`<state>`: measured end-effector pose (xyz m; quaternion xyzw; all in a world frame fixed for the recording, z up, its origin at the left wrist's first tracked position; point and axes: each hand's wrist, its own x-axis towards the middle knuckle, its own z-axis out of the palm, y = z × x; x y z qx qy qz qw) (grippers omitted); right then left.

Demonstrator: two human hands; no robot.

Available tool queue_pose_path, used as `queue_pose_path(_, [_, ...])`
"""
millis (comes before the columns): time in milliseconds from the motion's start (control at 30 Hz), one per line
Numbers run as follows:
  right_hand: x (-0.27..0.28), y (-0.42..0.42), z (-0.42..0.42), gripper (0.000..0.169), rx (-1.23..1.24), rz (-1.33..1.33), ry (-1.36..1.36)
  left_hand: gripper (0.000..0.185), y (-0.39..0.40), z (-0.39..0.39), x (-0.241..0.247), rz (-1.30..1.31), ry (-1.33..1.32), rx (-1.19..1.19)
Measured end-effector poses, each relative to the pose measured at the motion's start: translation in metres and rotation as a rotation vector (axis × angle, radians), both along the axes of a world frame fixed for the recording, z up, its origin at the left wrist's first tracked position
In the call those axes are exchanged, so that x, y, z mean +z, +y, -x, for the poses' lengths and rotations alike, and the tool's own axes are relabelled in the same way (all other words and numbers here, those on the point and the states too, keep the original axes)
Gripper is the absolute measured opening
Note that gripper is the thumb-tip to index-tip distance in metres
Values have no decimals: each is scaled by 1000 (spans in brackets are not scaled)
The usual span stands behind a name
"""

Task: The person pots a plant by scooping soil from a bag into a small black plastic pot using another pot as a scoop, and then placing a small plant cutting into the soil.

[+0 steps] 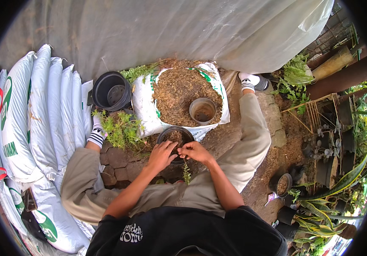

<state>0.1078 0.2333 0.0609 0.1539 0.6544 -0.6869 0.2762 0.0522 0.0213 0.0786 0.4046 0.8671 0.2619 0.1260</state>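
A round black plastic pot (161, 138) with brown potting mix (174, 137) inside stands on the ground between my legs. My left hand (161, 156) reaches over its near left side, thumb and fingers apart at the mix. On the opposite side, my right hand (197, 151) has thumb and fingertips pinched together above the pot. A small leafy green sprig (186, 173) hangs over the near rim, its stem running up to the right fingertips. The exact grip on the stem is partly hidden by the fingers.
Just beyond lies an opened white sack (145, 120) of potting mix with an empty grey pot (202, 111) on it. Black pots (111, 91) and a flowering plant (119, 129) stand left, beside stacked full sacks (42, 112). Potted plants (317, 220) line the right.
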Motion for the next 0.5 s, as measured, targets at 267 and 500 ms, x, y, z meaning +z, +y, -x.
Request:
queue_pose_path(267, [4,-5,3,39,46,37,3,31,2,-5,-3,-75,-78,85])
queue_pose_path(500, [-13,-7,2,36,-19,-4,50,27,2,1,-16,-130,-268,161])
